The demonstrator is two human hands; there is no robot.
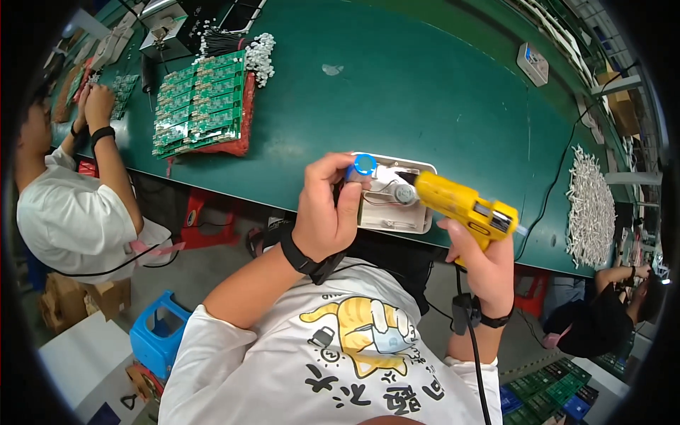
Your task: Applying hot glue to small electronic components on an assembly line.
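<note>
My left hand point(324, 212) pinches a blue cylinder point(363, 167), which looks like a battery cell, at the left end of a white plastic housing point(431, 219). My right hand point(486, 262) grips a yellow hot glue gun point(453, 197) by its handle, with the nozzle pointing left over the housing. Inside the housing sit a small round silvery part point(404, 194) and thin wires. The nozzle's tip is hard to make out against the parts beneath it. The housing lies near the front edge of the green table point(382, 92).
Stacked green circuit boards point(202, 103) stand at the left, with white-ended wires point(259, 60) behind. Many small white pieces point(591, 205) lie far right. A black cable point(478, 375) hangs by my right forearm. Co-workers sit left point(78, 205) and right point(602, 319). A blue stool point(159, 333) stands below.
</note>
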